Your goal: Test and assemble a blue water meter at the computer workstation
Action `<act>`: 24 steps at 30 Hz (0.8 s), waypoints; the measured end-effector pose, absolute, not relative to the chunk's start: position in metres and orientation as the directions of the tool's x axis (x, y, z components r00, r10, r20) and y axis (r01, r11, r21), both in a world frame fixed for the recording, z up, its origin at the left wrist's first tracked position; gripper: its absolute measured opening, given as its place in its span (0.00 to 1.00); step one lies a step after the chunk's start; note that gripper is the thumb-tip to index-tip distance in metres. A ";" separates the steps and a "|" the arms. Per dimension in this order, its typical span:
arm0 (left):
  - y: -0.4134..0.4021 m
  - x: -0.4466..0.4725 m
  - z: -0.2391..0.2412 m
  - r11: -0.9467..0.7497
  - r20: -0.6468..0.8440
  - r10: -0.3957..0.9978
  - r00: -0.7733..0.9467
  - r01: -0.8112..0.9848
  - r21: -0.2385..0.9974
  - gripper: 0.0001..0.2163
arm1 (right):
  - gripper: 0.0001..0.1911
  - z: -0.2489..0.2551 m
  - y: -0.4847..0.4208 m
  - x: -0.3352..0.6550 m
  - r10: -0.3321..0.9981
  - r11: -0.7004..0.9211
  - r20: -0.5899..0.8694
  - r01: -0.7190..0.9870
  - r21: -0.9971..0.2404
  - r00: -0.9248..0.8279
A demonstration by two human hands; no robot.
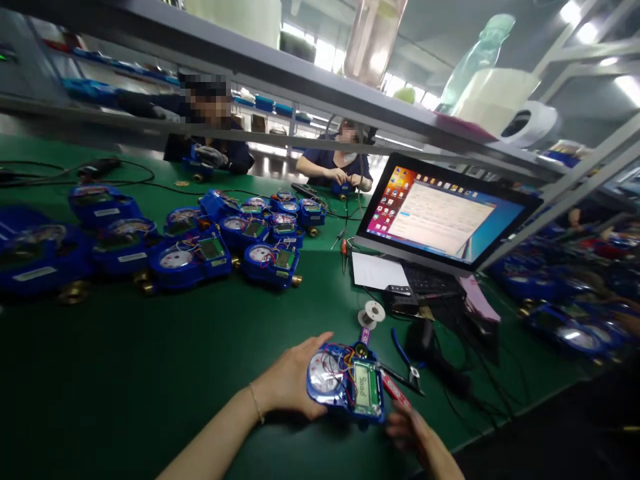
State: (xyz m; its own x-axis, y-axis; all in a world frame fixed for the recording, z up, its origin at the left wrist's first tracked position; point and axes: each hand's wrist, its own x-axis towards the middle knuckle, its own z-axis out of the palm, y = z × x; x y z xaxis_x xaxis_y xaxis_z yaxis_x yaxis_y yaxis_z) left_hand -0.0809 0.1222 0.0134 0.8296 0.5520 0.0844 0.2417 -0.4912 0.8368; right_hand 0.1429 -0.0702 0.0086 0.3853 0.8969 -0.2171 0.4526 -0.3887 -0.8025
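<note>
On our bench (150, 373), the held meter (347, 383) sits at six o'clock; meters (200, 233) at ten, monitor (443, 213) at two.

Left hand (293, 380) cupped, gripping; right hand (407, 430) curled low.

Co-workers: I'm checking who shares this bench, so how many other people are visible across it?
2. One person sits at the far left behind the green table; another person sits further right, beside the monitor. The shelf rail may hide more.
</note>
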 end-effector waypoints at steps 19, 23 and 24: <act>0.176 -0.258 0.068 -0.339 -0.451 0.450 0.771 0.615 0.712 0.41 | 0.23 0.059 -0.007 -0.102 0.906 -0.399 -0.420 0.205 -0.893 -0.064; 0.178 -0.258 0.074 -0.379 -0.486 0.405 0.775 0.626 0.682 0.39 | 0.14 0.055 -0.005 -0.046 0.869 -0.494 -0.465 0.269 -0.827 0.168; 0.175 -0.259 0.074 -0.391 -0.494 0.400 0.772 0.631 0.670 0.38 | 0.15 0.057 -0.009 -0.028 0.844 -0.531 -0.468 0.280 -0.800 0.264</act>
State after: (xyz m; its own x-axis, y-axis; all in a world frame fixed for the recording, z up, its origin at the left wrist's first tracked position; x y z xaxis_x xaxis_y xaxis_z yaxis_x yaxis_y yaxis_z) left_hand -0.2594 0.1754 0.0740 0.7723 0.3999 -0.4936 0.6308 -0.3909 0.6703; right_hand -0.0279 -0.0087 0.0565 0.2637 0.8436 -0.4678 0.2804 -0.5310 -0.7996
